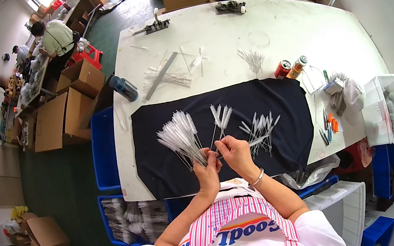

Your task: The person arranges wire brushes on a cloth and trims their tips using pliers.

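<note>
At frame centre we are fanning a bunch of brushes (181, 136) in our left hand (208, 169), grip pinching the stems; our right hand (236, 153) is pinching one more. Several brushes (258, 128) are lying unsorted on the desk's black cloth (283, 103).

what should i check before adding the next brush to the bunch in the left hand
1. Left hand grips the fanned bunch of white brushes by their wire stems: ok.
2. Right hand is at the stems beside the left hand, fingers pinched there: ok; whether it holds a single brush, cannot tell.
3. Brush heads in the bunch all point the same way, up and to the left: ok.
4. Loose brushes lie on the black cloth close to the right hand: ok.
5. Another small group of brushes lies on the cloth just above the hands: ok.
6. Stem ends are even in the grip: cannot tell, hidden by the fingers.
</note>
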The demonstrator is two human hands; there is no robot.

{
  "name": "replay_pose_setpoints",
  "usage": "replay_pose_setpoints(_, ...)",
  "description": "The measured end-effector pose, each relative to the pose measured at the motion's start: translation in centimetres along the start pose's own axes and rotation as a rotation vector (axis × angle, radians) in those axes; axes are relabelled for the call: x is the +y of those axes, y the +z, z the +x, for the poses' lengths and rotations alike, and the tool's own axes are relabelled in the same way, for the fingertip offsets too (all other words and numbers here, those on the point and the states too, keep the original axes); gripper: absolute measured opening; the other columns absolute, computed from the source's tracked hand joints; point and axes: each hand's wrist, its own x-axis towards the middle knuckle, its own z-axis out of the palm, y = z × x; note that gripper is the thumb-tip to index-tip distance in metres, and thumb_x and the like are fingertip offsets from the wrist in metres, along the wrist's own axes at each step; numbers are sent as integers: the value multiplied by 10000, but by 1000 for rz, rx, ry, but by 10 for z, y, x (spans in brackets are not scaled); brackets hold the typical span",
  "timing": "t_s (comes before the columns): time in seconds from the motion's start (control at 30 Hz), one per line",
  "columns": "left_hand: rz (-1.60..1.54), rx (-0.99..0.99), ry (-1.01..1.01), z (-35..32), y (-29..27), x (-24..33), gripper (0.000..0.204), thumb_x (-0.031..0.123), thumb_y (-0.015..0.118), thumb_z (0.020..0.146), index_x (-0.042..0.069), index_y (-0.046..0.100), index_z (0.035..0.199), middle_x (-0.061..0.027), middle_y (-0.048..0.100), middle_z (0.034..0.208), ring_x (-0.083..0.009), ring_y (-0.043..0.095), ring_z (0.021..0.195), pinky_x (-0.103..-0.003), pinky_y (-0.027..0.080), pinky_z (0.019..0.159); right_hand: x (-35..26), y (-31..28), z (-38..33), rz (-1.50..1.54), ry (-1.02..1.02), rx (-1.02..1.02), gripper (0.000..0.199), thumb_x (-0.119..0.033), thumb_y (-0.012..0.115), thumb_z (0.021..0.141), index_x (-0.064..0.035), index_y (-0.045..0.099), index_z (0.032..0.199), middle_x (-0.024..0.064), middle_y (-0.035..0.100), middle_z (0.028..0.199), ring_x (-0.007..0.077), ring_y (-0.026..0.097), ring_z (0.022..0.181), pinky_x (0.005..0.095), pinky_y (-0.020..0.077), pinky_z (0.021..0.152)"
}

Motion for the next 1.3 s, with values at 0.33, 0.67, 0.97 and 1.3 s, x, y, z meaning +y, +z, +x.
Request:
replay_pose_setpoints(0.33,-95,116,-245,-1,-2,-19,252,29,535,838,58,416,1059,-69,562,782,-130,530,534,-220,364,406,15,-16,-13,304,16,119,130,-113,619,814,5,582,775,6,497,526,27,389,471,207,310,411)
replay_pose_setpoints(0.67,-96,237,-159,7,-5,-28,278,2,533,821,94,426,1061,-55,552,764,-116,523,533,-225,355,374,44,-59,-12,966,304,-165,63,-79,650,785,-22,622,781,-53,529,616,-4,394,503,154,265,427)
replay_pose_setpoints(0.97,-170,316,-85,7,-14,-13,258,25,528,841,92,427,1068,-56,543,785,-107,515,549,-221,357,402,109,-74,-17,941,564,-115,126,-153,658,775,-42,600,793,-57,465,571,26,355,438,187,241,398)
replay_pose_setpoints(1.3,-99,193,66,-14,8,-7,285,35,538,845,24,402,1096,-73,552,754,-100,498,531,-216,353,396,142,-65,7,-292,140,-480,719,-436,666,713,19,417,1211,135,532,1036,268,539,869,347,435,783)
